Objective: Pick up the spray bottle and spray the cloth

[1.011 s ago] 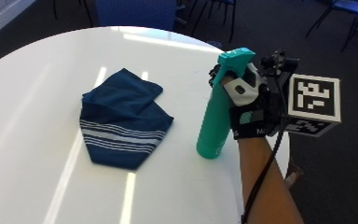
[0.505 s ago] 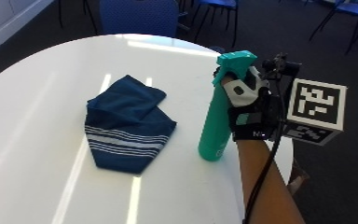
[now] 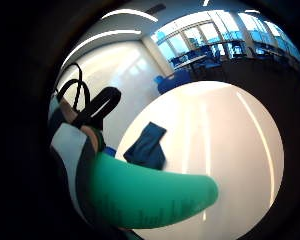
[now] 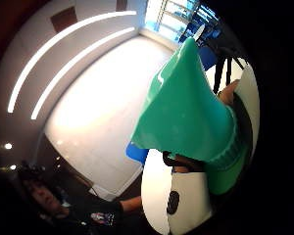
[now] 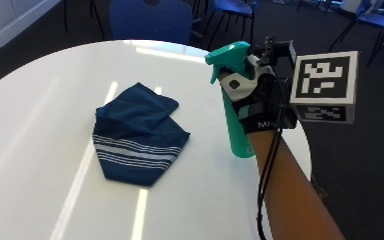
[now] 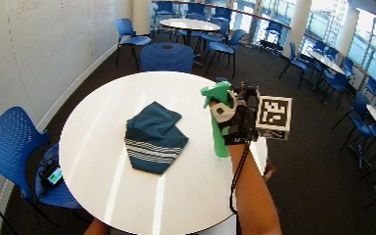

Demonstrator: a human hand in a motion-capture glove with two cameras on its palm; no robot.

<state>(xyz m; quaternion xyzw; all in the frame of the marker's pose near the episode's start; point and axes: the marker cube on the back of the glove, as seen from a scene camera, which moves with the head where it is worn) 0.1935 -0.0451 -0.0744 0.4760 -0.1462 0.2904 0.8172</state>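
Observation:
A green spray bottle (image 5: 235,127) stands upright at the right side of the round white table (image 5: 45,100), its nozzle turned toward the cloth. My gloved right hand (image 5: 258,107) grips its neck from the right, fingers curled round it. Whether its base touches the table I cannot tell. The dark blue cloth (image 5: 135,135) with white stripes lies crumpled to the left of the bottle, apart from it. The wide outside view shows the same bottle (image 6: 219,139), hand (image 6: 235,122) and cloth (image 6: 152,137). In the palm views the bottle (image 3: 150,192) (image 4: 186,112) is close, with the cloth (image 3: 147,145) beyond.
A blue chair (image 5: 152,20) stands behind the table's far edge and another (image 6: 12,147) at its left. The table's right edge runs just under my forearm. More chairs and a second round table (image 6: 181,23) stand farther back.
The outside camera has shifted. My hand keeps its grip on the bottle, which seems slightly higher and farther from me. The cloth lies as before.

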